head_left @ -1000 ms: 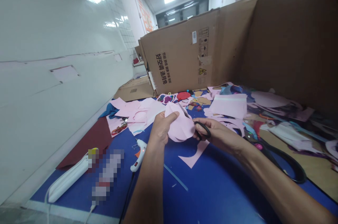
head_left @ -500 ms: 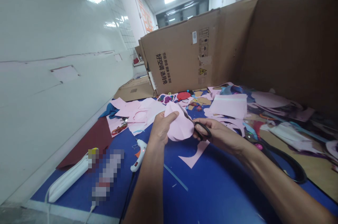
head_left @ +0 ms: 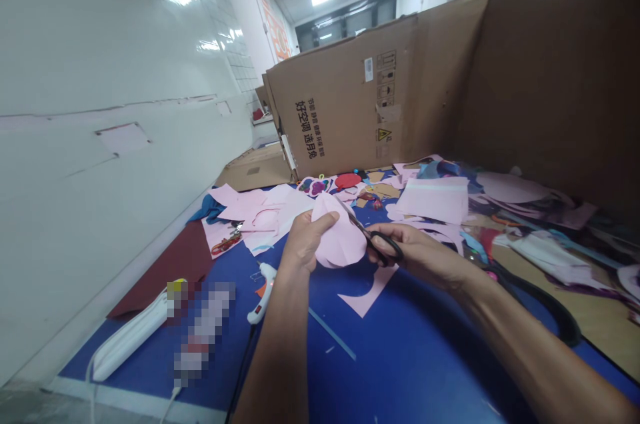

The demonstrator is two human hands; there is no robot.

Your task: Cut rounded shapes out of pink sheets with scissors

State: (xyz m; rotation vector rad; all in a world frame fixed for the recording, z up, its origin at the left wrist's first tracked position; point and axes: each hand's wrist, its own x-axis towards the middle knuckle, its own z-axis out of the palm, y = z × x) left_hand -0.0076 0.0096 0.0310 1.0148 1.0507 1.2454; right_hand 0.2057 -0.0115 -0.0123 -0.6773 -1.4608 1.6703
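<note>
My left hand [head_left: 306,237] is closed on a pink rounded sheet [head_left: 341,241], thumb on top of it. The sheet looks like paper or thin felt; I cannot tell which. Black-handled scissors [head_left: 386,247] are in my right hand [head_left: 413,252], fingers through the loops. Their blades lie along the sheet's upper right edge. Below the hands, a pink offcut with a curved edge [head_left: 367,294] rests on the blue table [head_left: 400,371].
Left of my forearm lies a white glue gun [head_left: 263,294] with its cord. A white power strip [head_left: 135,334] is farther left. Pink sheets [head_left: 435,199] and scraps cover the back and right. A tall cardboard panel [head_left: 345,111] stands behind. Large black handles [head_left: 545,311] lie beneath my right forearm.
My right hand and the scissors have shifted very slightly to the right, with the handles changing angle a little. My left hand and the pink sheet stay nearly in place.
</note>
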